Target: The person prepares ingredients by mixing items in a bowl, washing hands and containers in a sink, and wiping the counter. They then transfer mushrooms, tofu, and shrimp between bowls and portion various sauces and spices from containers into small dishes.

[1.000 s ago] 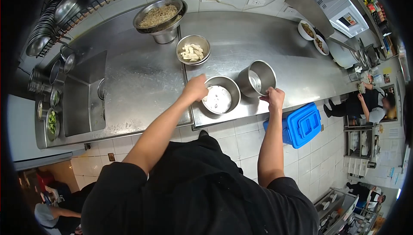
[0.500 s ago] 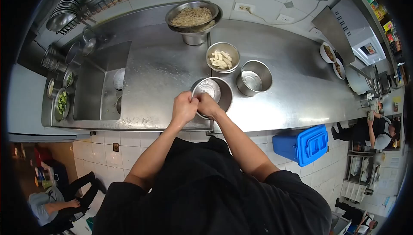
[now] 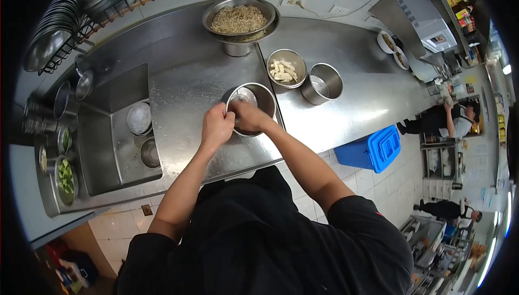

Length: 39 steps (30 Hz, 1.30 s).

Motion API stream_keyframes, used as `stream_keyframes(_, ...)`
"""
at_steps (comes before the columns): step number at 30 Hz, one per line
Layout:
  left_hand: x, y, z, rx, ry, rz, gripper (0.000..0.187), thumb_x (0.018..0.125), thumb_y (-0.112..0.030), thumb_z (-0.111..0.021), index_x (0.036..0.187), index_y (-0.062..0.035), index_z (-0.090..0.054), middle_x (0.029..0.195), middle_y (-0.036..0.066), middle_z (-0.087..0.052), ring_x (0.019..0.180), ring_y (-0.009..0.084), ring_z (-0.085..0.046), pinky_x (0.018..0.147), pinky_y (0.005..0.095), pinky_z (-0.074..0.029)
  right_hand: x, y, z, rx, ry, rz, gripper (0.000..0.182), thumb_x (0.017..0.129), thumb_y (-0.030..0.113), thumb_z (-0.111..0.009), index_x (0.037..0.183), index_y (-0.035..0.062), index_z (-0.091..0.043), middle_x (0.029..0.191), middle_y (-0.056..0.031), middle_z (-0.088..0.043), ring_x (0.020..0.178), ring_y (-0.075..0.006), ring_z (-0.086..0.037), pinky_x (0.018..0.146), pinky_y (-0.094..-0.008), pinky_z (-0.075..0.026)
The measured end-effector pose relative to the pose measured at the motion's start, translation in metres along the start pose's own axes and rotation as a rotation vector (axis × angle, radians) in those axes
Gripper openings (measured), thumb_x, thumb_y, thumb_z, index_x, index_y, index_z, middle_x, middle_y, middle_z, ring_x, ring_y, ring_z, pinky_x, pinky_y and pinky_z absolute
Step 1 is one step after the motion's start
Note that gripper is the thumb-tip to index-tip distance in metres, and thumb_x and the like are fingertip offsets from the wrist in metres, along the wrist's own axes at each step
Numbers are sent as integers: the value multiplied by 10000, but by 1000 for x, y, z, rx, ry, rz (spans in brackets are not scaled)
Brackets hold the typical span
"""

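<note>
Since half a second ago, the gripped pot (image 3: pixel 266 100) has shifted left, clear of the counter seam (image 3: pixel 262 57). The left hand (image 3: pixel 218 126) clenches its near-left rim; the right hand (image 3: pixel 251 116) reaches inside, its fingers blurred and partly hidden, so whether they grasp anything cannot be told. Bare steel lies left of the pot, up to the sink (image 3: pixel 116 95). On the right, a second pot (image 3: pixel 333 84) stands just beside a bowl (image 3: pixel 286 54) of pale strips (image 3: pixel 284 71), with open counter (image 3: pixel 362 100) beyond. Far right, shelf packets (image 3: pixel 463 14) carry lettering too small to read; dark corners cut off the view.
</note>
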State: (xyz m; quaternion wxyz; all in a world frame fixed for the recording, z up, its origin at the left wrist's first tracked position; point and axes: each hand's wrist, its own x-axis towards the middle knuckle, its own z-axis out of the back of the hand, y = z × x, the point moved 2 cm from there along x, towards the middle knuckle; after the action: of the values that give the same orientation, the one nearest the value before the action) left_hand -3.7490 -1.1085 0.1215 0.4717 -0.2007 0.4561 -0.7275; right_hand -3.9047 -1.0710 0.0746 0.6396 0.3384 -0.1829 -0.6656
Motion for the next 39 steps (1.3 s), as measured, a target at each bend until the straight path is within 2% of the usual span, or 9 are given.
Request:
stream_keyframes(6, 10, 44, 14, 3, -117, -297, 172, 870, -88, -573, 878, 83, -598, 1193, 363, -655, 1074, 524, -657, 952, 541, -539, -4, 19, -32, -483, 133, -162, 251, 964, 196, -595, 1162, 98, -713, 1238, -145, -701, 1226, -335, -629, 1054, -594, -437)
stream_keyframes(10, 20, 30, 30, 98, -74, -283, 165, 871, -78, -578, 906, 77, -621, 1005, 334, -685, 909, 540, -658, 826, 576, -534, -21, 35, -15, -763, 314, -39, 256, 944, 172, -630, 1178, 132, -729, 1236, -70, -712, 1230, -240, -634, 1044, -522, -437)
stream_keyframes(17, 66, -44, 75, 50, -108, -231, 137, 856, -63, -586, 863, 70, -615, 1019, 335, -685, 898, 542, -656, 819, 583, -531, -28, 63, 94, -908, -425, 532, 90, 867, 150, -628, 954, 130, -631, 944, -39, -594, 978, -231, -585, 869, -356, -439)
stream_keyframes(19, 77, -63, 83, 180, -457, -613, 146, 856, -61, -586, 879, 81, -610, 1133, 347, -677, 958, 536, -664, 866, 570, -545, -23, 61, 118, -846, -594, 568, 112, 862, 134, -646, 973, 130, -640, 945, -52, -597, 984, -251, -588, 886, -383, -442)
stream_keyframes(24, 87, -51, 128, 300, -531, -521, 157, 866, -80, -604, 869, 75, -625, 1147, 351, -678, 992, 519, -677, 883, 557, -548, -27, -22, 164, -697, -871, 118, 239, 898, 140, -663, 1132, 137, -711, 1174, -96, -662, 1191, -322, -582, 994, -488, -438)
stream_keyframes(27, 93, 35, 137, 181, -172, 15, 184, 851, -134, -642, 877, 44, -681, 987, 327, -705, 937, 488, -698, 819, 532, -550, -71, -127, 202, -786, -920, -624, 551, 916, 400, -711, 1399, 158, -604, 1420, -155, -568, 1311, -352, -519, 1061, -558, -417)
stream_keyframes(30, 53, 100, 132, 446, -98, 133, 236, 809, -130, -662, 970, 25, -740, 993, 299, -721, 976, 478, -698, 861, 535, -543, -123, -392, 202, -987, -397, -567, 362, 883, 410, -734, 1001, 78, -817, 892, -162, -768, 852, -304, -747, 727, -443, -573)
stream_keyframes(33, 26, 143, 124, 273, -135, 97, 266, 875, -90, -624, 1135, -35, -643, 1055, 260, -722, 1014, 471, -690, 887, 525, -545, -165, -269, 190, 178, -853, -721, 469, 857, 352, -691, 836, -115, -726, 703, -173, -695, 610, -242, -658, 592, -465, -555)
stream_keyframes(39, -2, 133, 150, 217, 137, -398, 439, 872, 16, -618, 1285, -131, -592, 1221, 164, -684, 975, 411, -712, 842, 494, -579, -104, -98, 50, 195, -769, -354, 207, 935, 125, -604, 869, -62, -661, 708, -92, -651, 531, -145, -586, 444, -306, -519)
